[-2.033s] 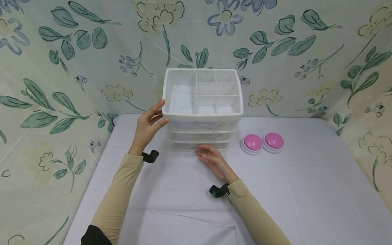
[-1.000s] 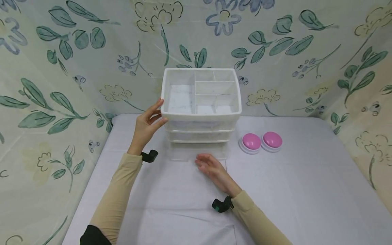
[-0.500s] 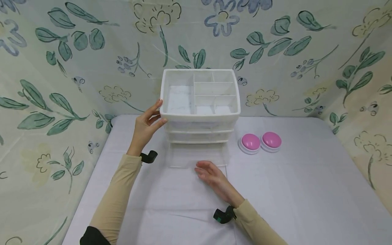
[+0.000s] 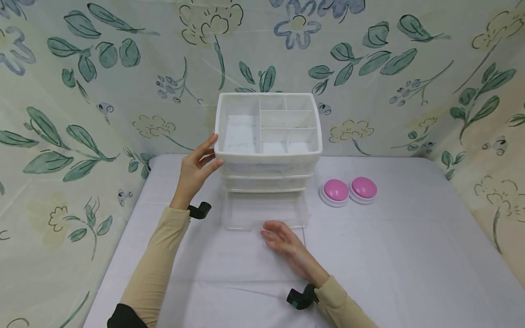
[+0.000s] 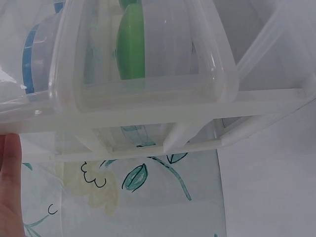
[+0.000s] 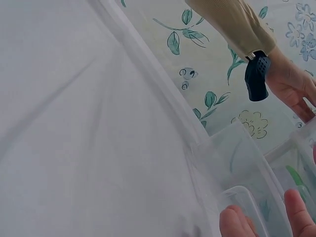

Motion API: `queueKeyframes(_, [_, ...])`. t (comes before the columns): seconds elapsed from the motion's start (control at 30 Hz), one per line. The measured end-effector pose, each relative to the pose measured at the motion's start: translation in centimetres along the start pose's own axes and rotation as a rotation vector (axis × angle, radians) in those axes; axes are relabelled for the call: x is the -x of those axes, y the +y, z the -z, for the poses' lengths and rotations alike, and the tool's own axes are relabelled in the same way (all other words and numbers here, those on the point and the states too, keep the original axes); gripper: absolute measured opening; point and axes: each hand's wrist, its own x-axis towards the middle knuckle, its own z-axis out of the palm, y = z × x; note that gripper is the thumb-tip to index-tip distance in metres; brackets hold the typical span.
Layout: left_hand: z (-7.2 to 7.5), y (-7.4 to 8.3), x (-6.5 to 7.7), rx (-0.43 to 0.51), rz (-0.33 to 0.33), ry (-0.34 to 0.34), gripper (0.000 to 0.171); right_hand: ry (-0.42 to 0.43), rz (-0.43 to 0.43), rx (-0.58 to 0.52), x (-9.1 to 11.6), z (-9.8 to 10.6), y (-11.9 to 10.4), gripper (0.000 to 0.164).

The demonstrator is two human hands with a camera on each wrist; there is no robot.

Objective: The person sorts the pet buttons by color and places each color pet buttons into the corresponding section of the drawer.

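Observation:
A white plastic drawer unit stands at the back of the table, its top divided into open compartments. Its clear bottom drawer is pulled well out, while the two drawers above sit in. With thumb at the front and fingers along the side, my left hand holds the unit's upper left corner. My right hand is at the front edge of the bottom drawer, fingers bent over its lip. Through the clear plastic in the left wrist view show a green rounded thing and a blue-edged thing, kind unclear.
Two pink-domed push lights or buttons with white bases sit right of the unit, side by side. White cloth covers the table. Flowered fabric hangs close behind the unit and at both sides.
The bottom drawer has slid out toward me, my right hand moving back with it. My left hand has stayed on the unit's corner.

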Motion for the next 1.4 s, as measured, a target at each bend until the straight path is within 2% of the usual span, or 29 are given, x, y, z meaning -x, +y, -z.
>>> queueKeyframes(0.33, [0.0, -0.1, 0.0, 0.006, 0.006, 0.000, 0.058, -0.025, 0.020, 0.006, 0.6, -0.4, 0.2, 0.052])
queueKeyframes(0.67, [0.0, -0.1, 0.0, 0.001, -0.003, 0.001, 0.058, -0.039, 0.002, 0.006, 0.8, -0.4, 0.5, 0.055])
queueKeyframes(1.4, [0.0, -0.2, 0.0, 0.005, 0.002, -0.003, 0.058, -0.030, -0.008, -0.009, 1.3, -0.4, 1.0, 0.055])
